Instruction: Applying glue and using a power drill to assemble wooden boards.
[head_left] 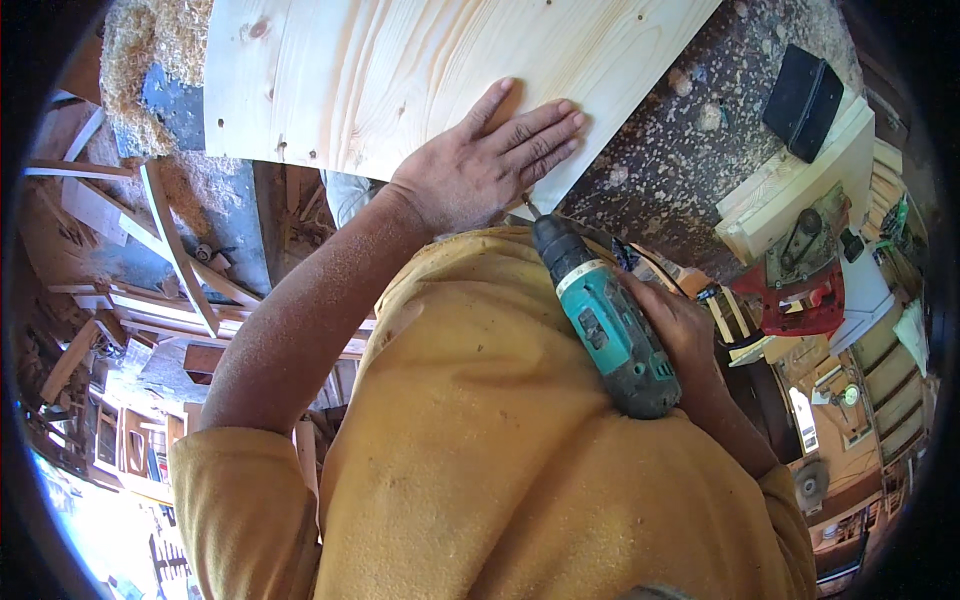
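Note:
A pale wooden board [400,70] with visible grain and knots lies across the far side, with small dark holes along its near left edge. My left hand [480,160] rests flat on the board near its near right corner, fingers stretched out. In my right hand [670,320] is a teal and black cordless drill [600,325], held close against my body. Its bit points at the board's near corner, just below my left hand; whether the tip touches the wood I cannot tell. The drill hides part of my right hand's fingers.
Sawdust covers the dark bench top [670,150] right of the board. A black case [803,103] lies on stacked wood pieces [800,180] there, near a red power tool [805,300]. Wood strips [165,235] and shavings [150,60] crowd the left.

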